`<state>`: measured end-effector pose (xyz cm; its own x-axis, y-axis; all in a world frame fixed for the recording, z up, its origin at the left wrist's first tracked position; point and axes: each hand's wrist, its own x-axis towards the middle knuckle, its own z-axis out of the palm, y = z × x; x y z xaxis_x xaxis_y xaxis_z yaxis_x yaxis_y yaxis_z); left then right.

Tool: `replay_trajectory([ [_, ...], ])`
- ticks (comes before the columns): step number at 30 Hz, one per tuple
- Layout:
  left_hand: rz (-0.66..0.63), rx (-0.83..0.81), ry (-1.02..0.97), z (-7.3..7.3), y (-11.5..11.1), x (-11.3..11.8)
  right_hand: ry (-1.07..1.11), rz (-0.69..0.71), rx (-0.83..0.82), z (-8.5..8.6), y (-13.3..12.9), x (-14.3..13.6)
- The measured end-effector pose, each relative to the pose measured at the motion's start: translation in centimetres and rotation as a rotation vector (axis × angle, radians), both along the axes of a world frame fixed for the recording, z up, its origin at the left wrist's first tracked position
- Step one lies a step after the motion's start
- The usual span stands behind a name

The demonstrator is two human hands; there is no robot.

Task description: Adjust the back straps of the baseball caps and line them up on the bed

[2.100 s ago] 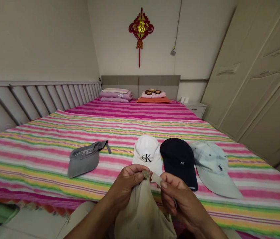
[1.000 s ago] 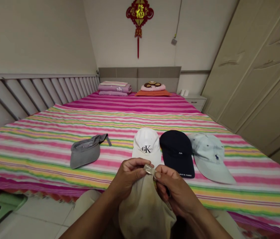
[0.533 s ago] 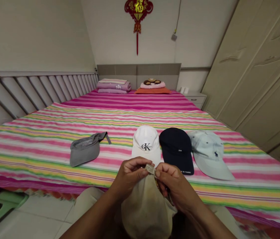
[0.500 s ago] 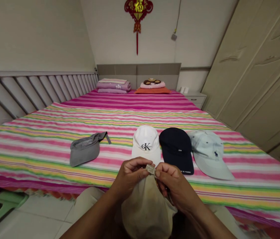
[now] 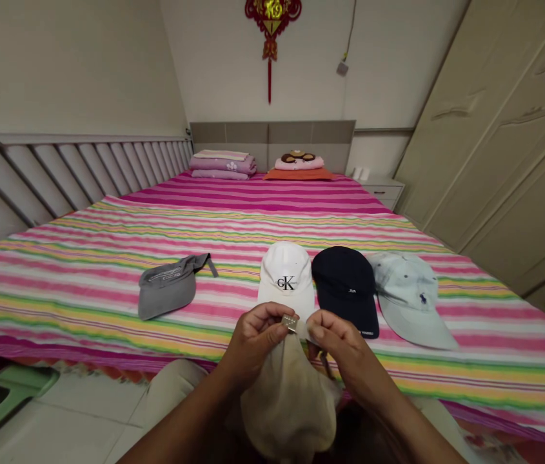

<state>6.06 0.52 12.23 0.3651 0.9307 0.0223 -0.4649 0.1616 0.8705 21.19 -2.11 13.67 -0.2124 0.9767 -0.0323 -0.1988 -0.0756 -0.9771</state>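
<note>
A beige baseball cap (image 5: 289, 403) hangs between my hands, close to my lap at the bottom of the view. Fingers and thumb of my left hand (image 5: 260, 338) pinch the small metal buckle (image 5: 290, 323) on the cap's back strap. My right hand (image 5: 342, 345) is closed on the pale end of the strap (image 5: 303, 330), just right of the buckle. Past my hands lie a white cap (image 5: 286, 274) with black letters, a navy cap (image 5: 344, 283) and a pale blue cap (image 5: 410, 299), side by side. Apart to the left rests a grey visor (image 5: 168, 288).
The caps lie on a bed with a striped sheet (image 5: 204, 225). Folded purple bedding (image 5: 224, 166) and a pink and orange pile (image 5: 300, 166) sit by the headboard (image 5: 311, 136). A green stool (image 5: 15, 393) stands at lower left, a wardrobe (image 5: 504, 142) at right.
My right hand has drawn slightly right from the buckle, and more of the pale strap end shows between my hands. The view has shifted a little.
</note>
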Motion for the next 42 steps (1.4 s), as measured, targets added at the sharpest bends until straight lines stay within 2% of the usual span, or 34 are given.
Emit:
replay_trajectory([
  [8,-0.044,0.017,0.024,-0.7,0.2,-0.2,0.016,0.015,-0.028,-0.3,0.2,-0.2],
  [17,0.024,0.269,0.151,-0.4,0.2,0.0,0.004,0.007,-0.05,-0.2,0.4,-0.7],
  [25,-0.008,0.212,0.086,-1.0,0.2,-0.6,0.19,0.026,-0.092,-0.3,0.3,-0.4],
  [29,-0.003,0.346,0.249,-0.4,0.2,-0.8,0.256,0.026,-0.104,-0.5,0.3,-0.7],
  [31,-0.01,0.4,0.265,-0.3,0.3,-0.9,0.25,0.016,-0.106,-0.4,0.3,-0.8],
  [34,-0.023,0.326,0.143,-0.9,0.6,-1.3,0.144,0.031,-0.08,-0.4,0.4,-0.4],
  [37,-0.004,0.195,0.017,-1.6,0.7,-1.6,0.025,0.133,-0.065,-0.7,0.5,0.0],
  [39,-0.006,0.18,0.008,-1.8,0.8,-1.8,0.008,0.177,-0.087,-1.1,0.5,0.2],
  [42,-0.026,0.212,0.051,-1.6,0.7,-1.9,0.004,0.123,-0.093,-1.5,0.5,0.2],
])
